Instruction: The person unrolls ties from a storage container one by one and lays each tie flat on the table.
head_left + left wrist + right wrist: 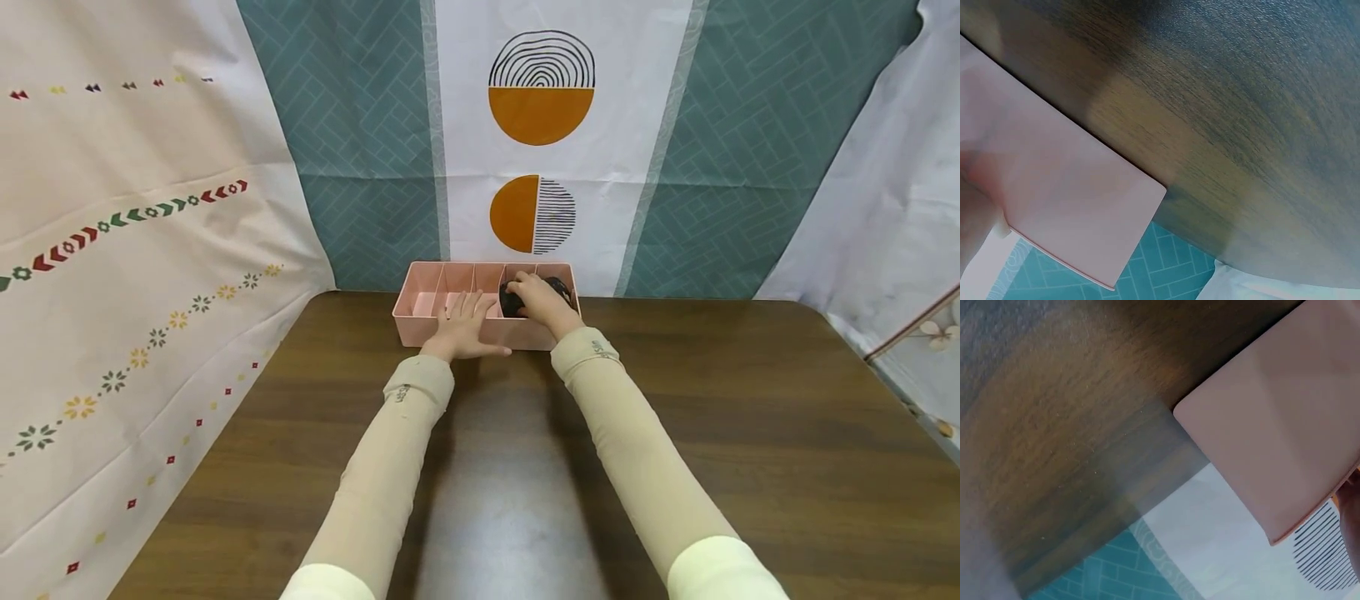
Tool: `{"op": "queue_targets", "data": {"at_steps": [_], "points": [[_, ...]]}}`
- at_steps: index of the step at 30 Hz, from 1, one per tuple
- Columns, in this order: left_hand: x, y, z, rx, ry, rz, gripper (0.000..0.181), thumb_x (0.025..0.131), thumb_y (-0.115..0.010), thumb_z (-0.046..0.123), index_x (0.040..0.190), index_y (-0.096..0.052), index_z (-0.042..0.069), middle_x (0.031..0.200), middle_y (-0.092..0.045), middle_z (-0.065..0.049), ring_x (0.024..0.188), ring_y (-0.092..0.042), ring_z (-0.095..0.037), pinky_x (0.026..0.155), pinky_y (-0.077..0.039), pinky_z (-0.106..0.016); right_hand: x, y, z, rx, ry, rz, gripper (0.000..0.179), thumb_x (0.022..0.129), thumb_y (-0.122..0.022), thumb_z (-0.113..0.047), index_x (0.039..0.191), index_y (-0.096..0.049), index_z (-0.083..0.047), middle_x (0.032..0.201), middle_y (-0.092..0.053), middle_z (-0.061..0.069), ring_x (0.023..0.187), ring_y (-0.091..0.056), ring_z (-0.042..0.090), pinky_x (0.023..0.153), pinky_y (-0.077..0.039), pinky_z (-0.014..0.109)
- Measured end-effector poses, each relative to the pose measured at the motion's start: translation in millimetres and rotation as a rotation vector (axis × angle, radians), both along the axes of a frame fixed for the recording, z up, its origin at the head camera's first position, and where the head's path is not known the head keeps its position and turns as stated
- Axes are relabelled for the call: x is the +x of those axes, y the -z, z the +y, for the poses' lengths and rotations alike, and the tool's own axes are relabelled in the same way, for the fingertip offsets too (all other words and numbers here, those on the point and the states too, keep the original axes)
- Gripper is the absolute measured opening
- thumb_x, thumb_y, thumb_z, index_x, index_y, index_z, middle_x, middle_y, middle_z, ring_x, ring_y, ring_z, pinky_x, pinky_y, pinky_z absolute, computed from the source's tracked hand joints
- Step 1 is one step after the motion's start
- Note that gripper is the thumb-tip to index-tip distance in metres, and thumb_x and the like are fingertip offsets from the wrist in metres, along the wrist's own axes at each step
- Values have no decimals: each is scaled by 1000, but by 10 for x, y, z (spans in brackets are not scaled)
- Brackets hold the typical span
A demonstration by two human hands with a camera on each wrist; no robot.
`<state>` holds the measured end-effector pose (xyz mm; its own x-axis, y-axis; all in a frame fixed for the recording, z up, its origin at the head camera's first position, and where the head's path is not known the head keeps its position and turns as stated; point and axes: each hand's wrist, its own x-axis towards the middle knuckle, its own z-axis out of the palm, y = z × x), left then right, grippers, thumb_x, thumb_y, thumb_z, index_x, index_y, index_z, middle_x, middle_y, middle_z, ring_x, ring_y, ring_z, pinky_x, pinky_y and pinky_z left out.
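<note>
A pink divided box (414,332) stands at the far side of the table, against the hanging cloth. My left hand (461,332) is at its front rim, fingers spread and straight over the middle compartments. Over the right end, my right hand (546,302) reaches inside, its fingers curled on a dark black bundle (511,302); its exact kind does not show. Another black item (559,288) shows beyond that hand in the rightmost compartment. Both wrist views mostly catch the box's front wall (1085,187), with only a bit of each hand at the edge.
The dark wooden table (495,467) reaches back to a teal and white patterned cloth (360,150). White cloth with small coloured motifs (135,292) hangs along the left side, and pale cloth (885,217) hangs on the right.
</note>
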<state>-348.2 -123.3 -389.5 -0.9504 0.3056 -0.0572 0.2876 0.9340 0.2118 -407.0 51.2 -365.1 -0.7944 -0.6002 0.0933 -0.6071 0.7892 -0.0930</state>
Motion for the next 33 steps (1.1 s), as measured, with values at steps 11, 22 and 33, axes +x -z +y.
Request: {"op": "queue_targets", "data": {"at_steps": [11, 22, 33], "points": [[53, -37, 55, -12, -15, -2, 96, 77, -60, 67, 151, -13, 28, 160, -2, -7, 147, 0, -30, 113, -6, -61, -15, 32, 47, -16, 47, -135, 38, 88, -63, -4, 121, -43, -7, 141, -42, 22, 130, -40, 40, 110, -31, 51], [47, 8, 30, -17, -38, -10, 99, 75, -63, 66, 151, -13, 28, 160, -2, -7, 147, -1, -30, 113, -7, -62, -6, 98, 33, -97, 30, -15, 32, 86, -66, -4, 116, -55, -9, 125, -57, 19, 117, -49, 37, 104, -38, 50], [58, -21, 42, -11, -43, -10, 92, 76, -62, 67, 148, -23, 25, 159, -5, -7, 147, -4, -30, 112, -9, -62, 27, 101, 52, -177, 44, 24, 29, 84, -68, -2, 112, -60, -7, 126, -56, 19, 121, -46, 37, 107, -34, 50]]}}
